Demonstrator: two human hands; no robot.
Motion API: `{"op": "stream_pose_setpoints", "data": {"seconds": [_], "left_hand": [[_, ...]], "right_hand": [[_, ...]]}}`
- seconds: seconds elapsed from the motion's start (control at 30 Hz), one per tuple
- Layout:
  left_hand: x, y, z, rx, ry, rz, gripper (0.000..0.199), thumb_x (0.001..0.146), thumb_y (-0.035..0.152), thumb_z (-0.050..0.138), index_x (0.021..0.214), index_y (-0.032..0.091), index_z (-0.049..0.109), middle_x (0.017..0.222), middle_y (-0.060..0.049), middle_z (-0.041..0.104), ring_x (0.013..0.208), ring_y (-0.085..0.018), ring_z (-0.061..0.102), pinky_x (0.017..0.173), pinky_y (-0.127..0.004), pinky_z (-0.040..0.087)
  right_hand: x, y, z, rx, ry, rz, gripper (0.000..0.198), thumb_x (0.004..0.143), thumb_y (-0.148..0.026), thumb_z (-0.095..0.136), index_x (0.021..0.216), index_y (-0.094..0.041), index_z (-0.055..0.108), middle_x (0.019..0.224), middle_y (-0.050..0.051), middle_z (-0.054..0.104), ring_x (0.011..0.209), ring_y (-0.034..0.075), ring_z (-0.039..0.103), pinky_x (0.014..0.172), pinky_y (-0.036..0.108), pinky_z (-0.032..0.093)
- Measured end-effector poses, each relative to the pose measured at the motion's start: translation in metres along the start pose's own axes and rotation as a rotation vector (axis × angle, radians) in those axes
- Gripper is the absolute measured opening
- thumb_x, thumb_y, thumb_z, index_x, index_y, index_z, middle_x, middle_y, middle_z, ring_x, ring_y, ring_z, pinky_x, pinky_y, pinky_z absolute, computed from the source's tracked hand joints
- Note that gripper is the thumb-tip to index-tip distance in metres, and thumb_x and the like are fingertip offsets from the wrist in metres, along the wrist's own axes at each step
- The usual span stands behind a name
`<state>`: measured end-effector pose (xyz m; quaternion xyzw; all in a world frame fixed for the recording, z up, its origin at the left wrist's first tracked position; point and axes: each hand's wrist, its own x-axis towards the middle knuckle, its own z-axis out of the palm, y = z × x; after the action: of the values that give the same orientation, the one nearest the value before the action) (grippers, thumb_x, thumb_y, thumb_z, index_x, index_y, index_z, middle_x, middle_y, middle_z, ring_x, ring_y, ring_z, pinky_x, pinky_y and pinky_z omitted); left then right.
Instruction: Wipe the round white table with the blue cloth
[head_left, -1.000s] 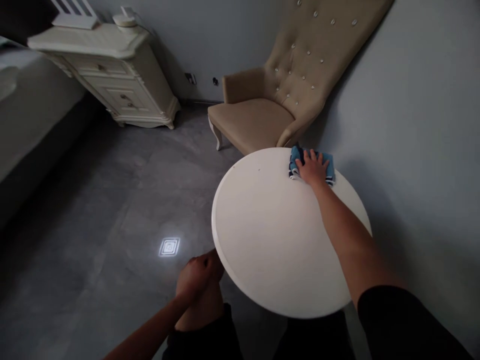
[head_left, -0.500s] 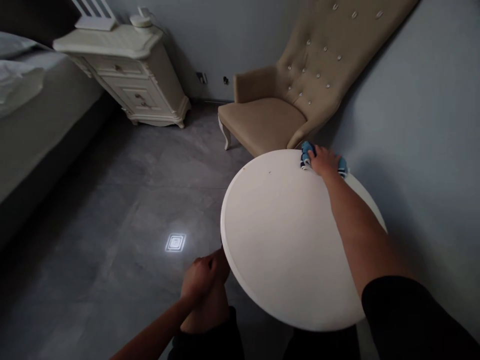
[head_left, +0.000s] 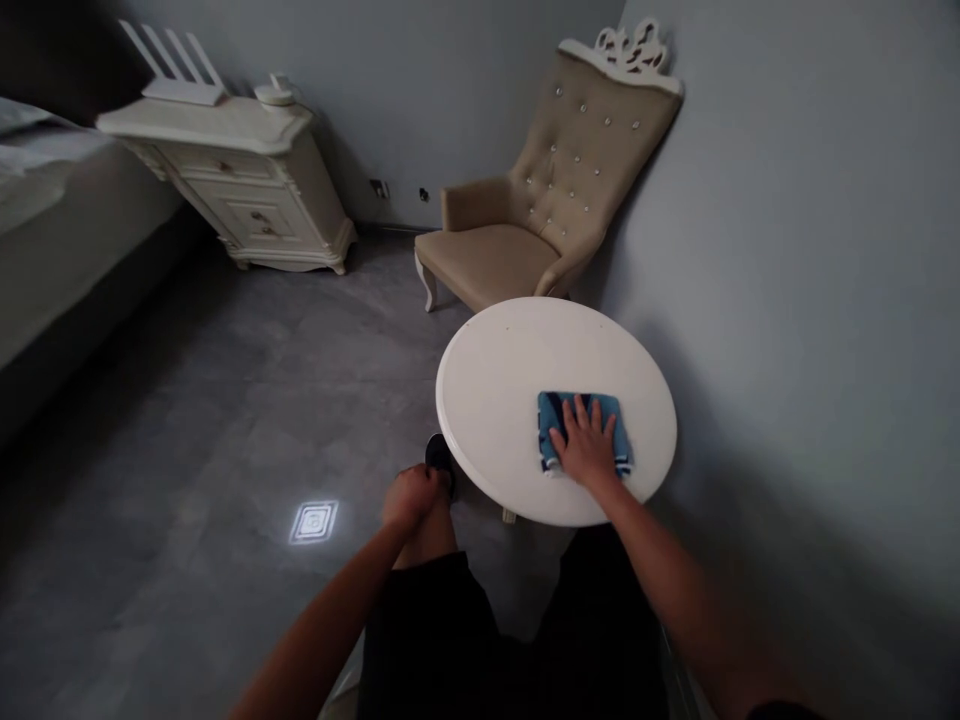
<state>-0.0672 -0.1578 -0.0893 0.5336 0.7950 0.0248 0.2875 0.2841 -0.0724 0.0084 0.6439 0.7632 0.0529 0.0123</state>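
Observation:
A folded blue towel (head_left: 551, 432) with dark navy patches and white edging lies flat on the round white table (head_left: 495, 390). Spread over the towel, my right hand (head_left: 589, 445) presses it down with its fingers apart, near the front right of the tabletop. My left hand (head_left: 412, 495) rests on my left knee, off the table's left side. Its fingers are curled in, and nothing shows in them.
Beyond the table stands a tan tufted armchair (head_left: 487, 255) against the grey wall (head_left: 787, 220). A cream nightstand (head_left: 255, 205) holds a white router (head_left: 184, 90). At the left is a bed (head_left: 82, 240). A bright square patterned light (head_left: 314, 522) shows on the floor.
My right hand and the towel have come from the table's far right edge towards me, and the fingers now lie spread. My view has shifted, showing the chair's carved top. The left hand stays at the knee.

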Motion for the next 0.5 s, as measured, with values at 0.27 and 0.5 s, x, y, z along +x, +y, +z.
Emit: {"op": "stream_pose_setpoints", "data": {"seconds": [0.27, 0.5], "left_hand": [[-0.016, 0.008, -0.008, 0.018, -0.002, 0.030, 0.051, 0.111, 0.041, 0.040, 0.110, 0.016, 0.084, 0.124, -0.022, 0.085, 0.116, -0.034, 0.081, 0.094, -0.038, 0.058], [-0.014, 0.001, -0.006, 0.003, 0.001, 0.018, 0.055, 0.111, 0.048, 0.038, 0.106, 0.019, 0.084, 0.117, -0.021, 0.085, 0.111, -0.035, 0.082, 0.088, -0.039, 0.058]], "right_hand": [[-0.108, -0.039, 0.007, 0.042, 0.015, -0.084, 0.080, 0.107, -0.076, 0.036, 0.181, -0.054, 0.014, 0.180, -0.018, 0.038, 0.174, 0.042, 0.020, 0.139, 0.077, 0.032], [0.025, -0.021, -0.014, 0.052, -0.015, -0.055, 0.078, 0.112, -0.068, 0.035, 0.183, -0.035, 0.035, 0.188, 0.002, 0.028, 0.174, 0.048, 0.024, 0.138, 0.079, 0.024]]}}
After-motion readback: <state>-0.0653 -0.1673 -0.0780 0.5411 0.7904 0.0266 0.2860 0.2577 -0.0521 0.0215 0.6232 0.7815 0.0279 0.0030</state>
